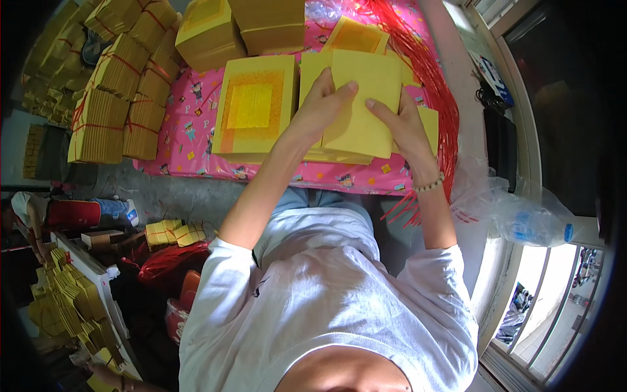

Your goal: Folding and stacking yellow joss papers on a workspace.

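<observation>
A plain yellow wad of paper is held tilted between both my hands, over other yellow paper on the table. My left hand grips its left side, thumb lying across the top face. On the opposite edge, my right hand pinches the wad with the thumb in front; its other fingers are mostly hidden behind. Just left of the wad stands a stack of yellow paper with an orange-bordered gold square on top. Behind my hands lies another orange-printed yellow sheet.
A pink patterned cover lies on the table. Red strands run down its right side. Bundles tied in red stand left; taller stacks sit at the back. A plastic bottle lies right. People work at lower left.
</observation>
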`<state>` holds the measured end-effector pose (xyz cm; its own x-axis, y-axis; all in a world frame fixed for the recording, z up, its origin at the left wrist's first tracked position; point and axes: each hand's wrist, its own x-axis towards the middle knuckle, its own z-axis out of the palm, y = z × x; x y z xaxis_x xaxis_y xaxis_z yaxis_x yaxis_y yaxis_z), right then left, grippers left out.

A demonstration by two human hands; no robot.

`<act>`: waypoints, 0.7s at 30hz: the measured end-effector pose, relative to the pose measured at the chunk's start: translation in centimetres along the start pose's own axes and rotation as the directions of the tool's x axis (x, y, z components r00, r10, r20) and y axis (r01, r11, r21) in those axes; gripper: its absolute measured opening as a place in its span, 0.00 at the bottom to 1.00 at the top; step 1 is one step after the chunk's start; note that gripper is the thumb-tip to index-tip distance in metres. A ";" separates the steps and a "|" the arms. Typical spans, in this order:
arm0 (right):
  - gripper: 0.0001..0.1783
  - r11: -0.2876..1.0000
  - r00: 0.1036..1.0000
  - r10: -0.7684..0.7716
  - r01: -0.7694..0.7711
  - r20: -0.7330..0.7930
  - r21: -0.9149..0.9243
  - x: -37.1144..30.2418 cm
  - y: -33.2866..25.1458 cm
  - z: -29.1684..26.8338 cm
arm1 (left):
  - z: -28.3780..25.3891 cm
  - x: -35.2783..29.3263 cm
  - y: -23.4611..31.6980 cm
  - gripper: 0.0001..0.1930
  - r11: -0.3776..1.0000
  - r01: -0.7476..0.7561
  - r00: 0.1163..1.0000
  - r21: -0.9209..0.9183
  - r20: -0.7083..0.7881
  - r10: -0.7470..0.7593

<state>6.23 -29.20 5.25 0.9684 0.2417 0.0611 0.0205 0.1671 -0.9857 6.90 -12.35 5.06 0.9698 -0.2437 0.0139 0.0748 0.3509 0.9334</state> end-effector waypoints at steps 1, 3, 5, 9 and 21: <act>0.28 0.998 1.000 -0.025 0.025 -0.006 -0.059 -0.2 0.0 0.2 | 0.2 -0.4 0.1 0.19 0.999 -0.038 0.999 0.025 -0.015 0.038; 0.30 0.991 0.998 -0.064 0.062 -0.011 -0.120 -0.7 -0.3 0.5 | 0.5 -1.1 0.3 0.20 0.995 -0.086 0.996 0.053 -0.022 0.087; 0.32 0.979 0.993 -0.116 0.117 0.019 -0.167 -1.1 -0.6 0.6 | 0.8 -1.6 0.3 0.20 0.986 -0.132 0.989 0.099 -0.052 0.137; 0.34 0.981 0.989 -0.144 0.147 0.030 -0.125 -1.7 -0.6 1.0 | 1.3 -2.4 0.1 0.19 0.977 -0.212 0.976 0.038 -0.045 0.213; 0.15 0.997 0.994 -0.050 0.055 -0.095 0.052 -2.3 -0.1 1.8 | 1.7 -4.1 0.0 0.17 0.962 -0.267 0.957 0.055 -0.104 0.272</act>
<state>3.51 -28.05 5.50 0.9855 0.1407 0.0952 0.0610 0.2301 -0.9713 2.48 -12.91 5.62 0.9723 -0.0436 0.2295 -0.1999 0.3533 0.9139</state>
